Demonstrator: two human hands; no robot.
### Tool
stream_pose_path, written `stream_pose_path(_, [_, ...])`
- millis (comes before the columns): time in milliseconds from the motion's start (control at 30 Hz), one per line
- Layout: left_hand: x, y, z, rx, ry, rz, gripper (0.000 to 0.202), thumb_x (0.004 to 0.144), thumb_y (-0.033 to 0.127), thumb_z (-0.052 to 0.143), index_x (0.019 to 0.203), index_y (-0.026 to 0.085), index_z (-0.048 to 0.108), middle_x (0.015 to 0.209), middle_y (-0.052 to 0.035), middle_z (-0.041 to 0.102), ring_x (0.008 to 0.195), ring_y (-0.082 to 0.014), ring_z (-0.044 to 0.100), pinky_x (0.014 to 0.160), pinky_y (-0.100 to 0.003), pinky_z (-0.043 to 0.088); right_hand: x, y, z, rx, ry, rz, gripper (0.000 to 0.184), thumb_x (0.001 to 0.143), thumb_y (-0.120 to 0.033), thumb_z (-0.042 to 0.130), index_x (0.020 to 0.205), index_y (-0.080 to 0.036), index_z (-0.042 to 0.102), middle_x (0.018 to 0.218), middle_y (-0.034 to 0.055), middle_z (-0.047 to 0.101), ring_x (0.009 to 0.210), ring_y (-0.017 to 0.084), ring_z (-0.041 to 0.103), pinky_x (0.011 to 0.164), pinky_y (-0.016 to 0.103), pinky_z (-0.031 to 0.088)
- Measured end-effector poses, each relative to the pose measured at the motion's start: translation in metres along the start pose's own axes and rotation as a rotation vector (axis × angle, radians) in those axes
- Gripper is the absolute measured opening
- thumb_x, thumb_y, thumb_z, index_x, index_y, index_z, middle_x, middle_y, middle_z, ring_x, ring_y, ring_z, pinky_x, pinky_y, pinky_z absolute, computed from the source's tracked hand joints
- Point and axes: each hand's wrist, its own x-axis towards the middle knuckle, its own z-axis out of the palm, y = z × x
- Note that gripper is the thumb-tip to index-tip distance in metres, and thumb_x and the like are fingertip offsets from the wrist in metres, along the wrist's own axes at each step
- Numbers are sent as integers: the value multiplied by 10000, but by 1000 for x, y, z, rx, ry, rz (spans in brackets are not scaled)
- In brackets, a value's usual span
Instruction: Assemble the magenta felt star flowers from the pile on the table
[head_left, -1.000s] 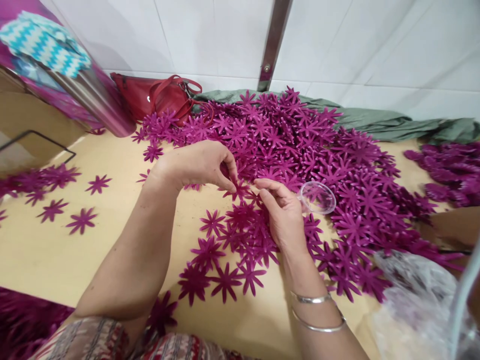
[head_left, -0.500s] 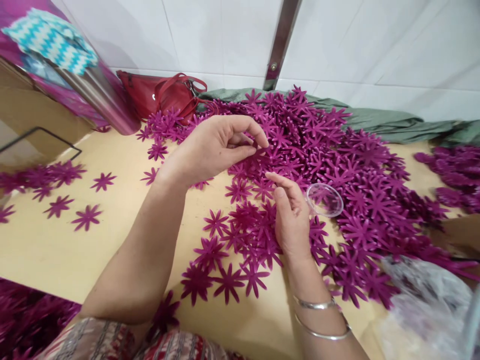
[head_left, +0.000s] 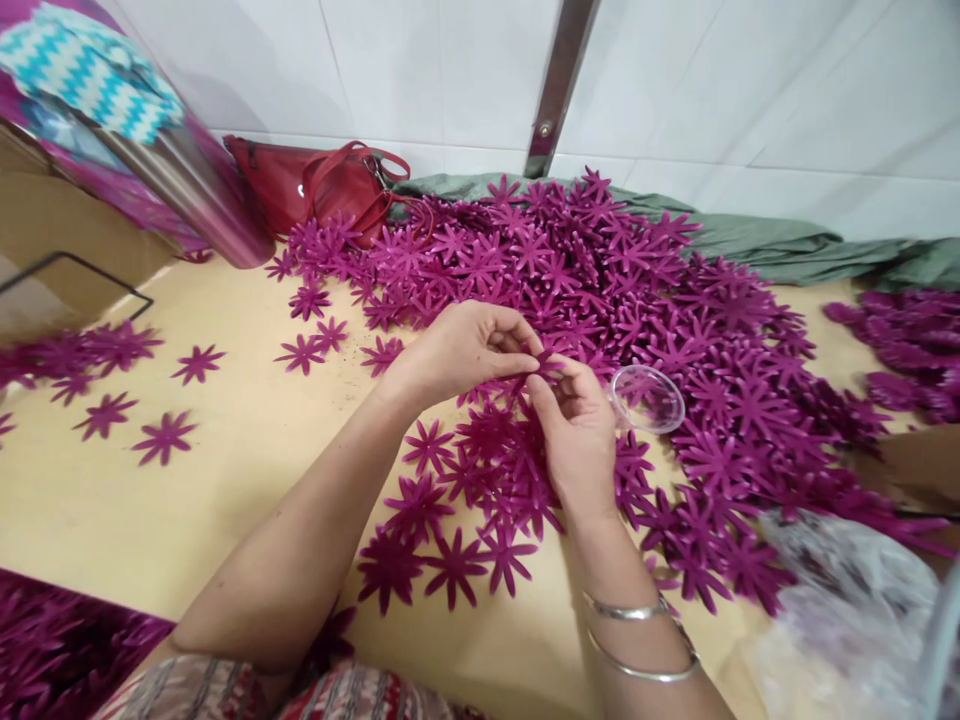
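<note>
A small purple flower-shaped piece (head_left: pixel 549 363) with narrow petals is at the fingertips of both hands, low over the pile. My left hand (head_left: pixel 476 345) pinches it between thumb and index finger from the left. From the right, the thumb and index finger of my right hand (head_left: pixel 581 425) close on its near side; the other fingers curl inward. Under and around the hands lie many similar purple flower pieces (head_left: pixel 457 565), some single, some stacked. Just right of my right hand sits a clear round plastic dish (head_left: pixel 648 398). The hands partly cover the held piece.
A large heap of flower pieces (head_left: pixel 720 340) spreads over the table (head_left: pixel 247 470). Behind are a red bag (head_left: pixel 289 185), a metallic tumbler (head_left: pixel 199 190) and green cloth (head_left: pixel 772 245). A plastic bag (head_left: pixel 855 600) lies front right; a cardboard box (head_left: pixel 67 220) stands left.
My left hand has come down and towards my right hand, bringing the flower piece to it. My right hand's thumb and index finger have closed on the piece.
</note>
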Motion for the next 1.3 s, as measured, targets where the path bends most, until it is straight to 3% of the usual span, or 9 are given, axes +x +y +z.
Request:
stream_pose_path(100, [0,-8,0,-10,15,-31,105,800,195,758,888,138,753,751,-20,746,689,-121,669,654,-224,502,2,4,0,-10,63,-3,162,914,-373,766,1014,-251,731,962,7,727,889,174,659,864,314,540])
stream_pose_path(200, [-1,-11,-2,-9,2,-60,116,800,185,757,906,136,759,758,-18,746,691,-118,666,650,-218,497,4,6,1,88,33,26,243,900,-363,781,1121,-271,737,1024,15,740,927,169,669,875,308,549])
stream_pose_path(300, [-3,-13,-3,-12,-32,-72,133,807,177,755,931,128,752,789,-26,754,720,-118,674,677,-222,512,4,4,2,109,-13,70,256,868,-303,804,1112,-267,737,945,-3,725,835,145,644,803,277,546])
stream_pose_path(433, [-3,-18,-3,-24,-80,-137,286,791,194,786,1060,122,722,880,-50,775,798,-142,704,744,-255,550,5,3,2,96,90,66,220,828,-250,812,1031,-236,731,873,-14,699,788,133,619,763,259,528])
stream_pose_path(533, [-2,-24,-3,-7,-93,-180,273,790,225,792,1036,135,716,856,-42,763,783,-149,697,727,-264,543,6,5,0,51,117,55,201,829,-270,815,1002,-232,721,864,-12,688,780,142,609,737,262,516])
stream_pose_path(667, [-2,-28,-2,-45,-101,-136,193,804,260,784,937,141,713,761,1,708,689,-114,634,670,-241,489,4,9,-1,8,57,35,171,891,-314,773,1032,-247,702,888,-14,663,784,150,586,735,268,490])
stream_pose_path(867, [-3,-39,3,-178,-141,-173,200,785,228,791,939,143,698,793,0,729,726,-115,658,724,-251,506,1,8,0,-5,-21,19,96,958,-335,708,1026,-269,696,926,-10,643,839,165,578,792,286,467])
stream_pose_path(1067, [-11,-49,5,-205,-211,-82,158,831,246,751,926,145,677,802,11,699,724,-105,626,727,-242,484,0,-2,3,-34,-32,27,144,958,-342,707,1070,-256,679,859,-27,625,776,152,572,756,284,470])
stream_pose_path(1300, [-30,-53,-14,-189,-156,-48,222,897,359,705,981,168,628,838,1,654,748,-138,601,701,-268,487,-16,-27,20,-334,-101,-108,287,1014,-364,634,1277,-250,636,1185,56,701,1076,200,653,997,354,518])
